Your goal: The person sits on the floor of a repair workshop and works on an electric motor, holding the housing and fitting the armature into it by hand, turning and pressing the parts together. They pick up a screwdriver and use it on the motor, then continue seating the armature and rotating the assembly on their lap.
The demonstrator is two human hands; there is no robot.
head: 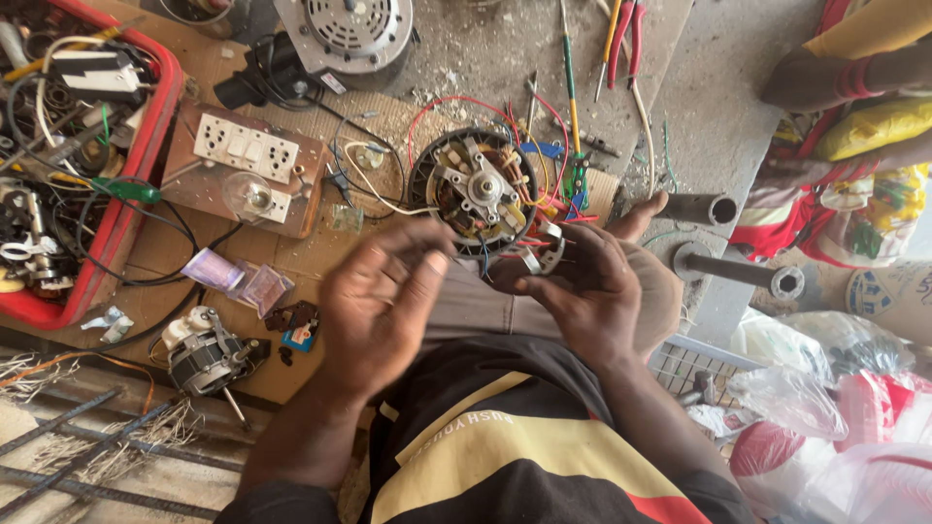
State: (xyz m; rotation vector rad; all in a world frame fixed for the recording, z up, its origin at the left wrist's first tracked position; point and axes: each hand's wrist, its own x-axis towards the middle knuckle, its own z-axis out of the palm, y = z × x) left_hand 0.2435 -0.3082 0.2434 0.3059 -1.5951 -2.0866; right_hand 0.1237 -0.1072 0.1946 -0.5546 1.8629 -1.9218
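A round fan motor with copper windings, a metal bracket and red, blue and yellow wires lies on the bench ahead of me. My right hand holds a small silver metal part just below the motor, with the fingers curled around it. My left hand hovers over my lap, blurred, fingers spread, nothing in it. My knees in grey trousers lie under both hands.
A red tray of cables and tools fills the left. A wooden board with sockets and a bulb, a second motor, a small motor, screwdrivers, metal pipes and plastic bags surround me. Another person sits at top right.
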